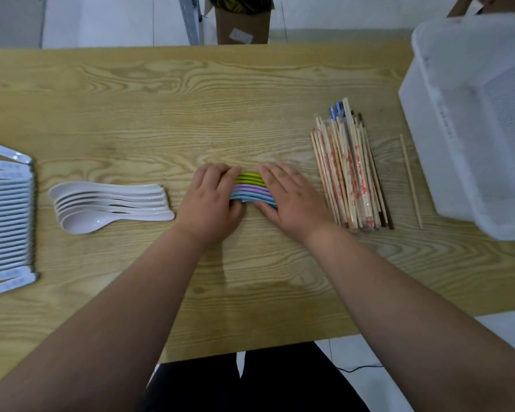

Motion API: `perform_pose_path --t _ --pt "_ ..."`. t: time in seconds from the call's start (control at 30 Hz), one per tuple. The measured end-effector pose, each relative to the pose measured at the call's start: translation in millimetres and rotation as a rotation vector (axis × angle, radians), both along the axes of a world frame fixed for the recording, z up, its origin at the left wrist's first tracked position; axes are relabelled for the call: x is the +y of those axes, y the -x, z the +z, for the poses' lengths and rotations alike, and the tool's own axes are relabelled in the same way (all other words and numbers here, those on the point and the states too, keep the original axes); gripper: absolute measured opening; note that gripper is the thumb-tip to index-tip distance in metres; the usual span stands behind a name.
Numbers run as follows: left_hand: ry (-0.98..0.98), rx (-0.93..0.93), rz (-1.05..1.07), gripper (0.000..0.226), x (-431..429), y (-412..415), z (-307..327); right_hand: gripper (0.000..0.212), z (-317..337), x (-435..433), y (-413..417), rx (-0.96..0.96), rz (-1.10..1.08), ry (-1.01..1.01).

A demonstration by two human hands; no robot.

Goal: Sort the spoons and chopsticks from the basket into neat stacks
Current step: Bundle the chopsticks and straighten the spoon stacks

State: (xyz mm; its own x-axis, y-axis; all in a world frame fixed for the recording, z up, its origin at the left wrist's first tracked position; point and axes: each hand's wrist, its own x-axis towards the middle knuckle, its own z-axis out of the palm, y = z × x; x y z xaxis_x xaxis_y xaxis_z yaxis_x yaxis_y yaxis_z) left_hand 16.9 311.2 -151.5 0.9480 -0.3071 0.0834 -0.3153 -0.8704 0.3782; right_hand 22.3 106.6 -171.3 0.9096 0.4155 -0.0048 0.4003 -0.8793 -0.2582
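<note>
A row of coloured spoons (250, 187), green, purple and blue, lies on its side at the middle of the wooden table (149, 96). My left hand (210, 203) grips the row's left end, fingers curled over the far side and thumb on the near side. My right hand (289, 197) covers its right end with fingers laid flat over the spoons. To the left lies a nested stack of white spoons (107, 205). A bundle of wrapped chopsticks (350, 171) lies to the right, with the white basket (470, 126) beyond it.
A fanned row of long white spoons (6, 218) sits at the table's left edge. One loose bamboo chopstick (411, 179) lies between the bundle and the basket. A cardboard box (243, 23) stands on the floor behind the table.
</note>
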Motion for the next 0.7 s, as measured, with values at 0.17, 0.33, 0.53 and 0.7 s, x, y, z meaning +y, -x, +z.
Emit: perform_pose_path --t 0.17,0.33,0.53,0.7 --pt "-0.062 0.049 0.021 0.061 -9.4 5.6 7.8 0.070 0.7 -7.2 -2.5 0.065 0.024 0.030" --pt "-0.107 0.047 0.009 0.058 -11.0 5.4 8.0 0.074 0.9 -9.6 -5.5 0.076 0.041 0.034" --pt "-0.174 -0.001 -0.013 0.062 -8.3 7.5 4.4 0.078 0.1 -8.2 -4.6 0.085 0.060 0.055" --pt "-0.197 0.000 -0.028 0.067 -6.7 8.9 4.0 0.083 2.7 -8.1 -5.1 0.087 0.053 0.059"
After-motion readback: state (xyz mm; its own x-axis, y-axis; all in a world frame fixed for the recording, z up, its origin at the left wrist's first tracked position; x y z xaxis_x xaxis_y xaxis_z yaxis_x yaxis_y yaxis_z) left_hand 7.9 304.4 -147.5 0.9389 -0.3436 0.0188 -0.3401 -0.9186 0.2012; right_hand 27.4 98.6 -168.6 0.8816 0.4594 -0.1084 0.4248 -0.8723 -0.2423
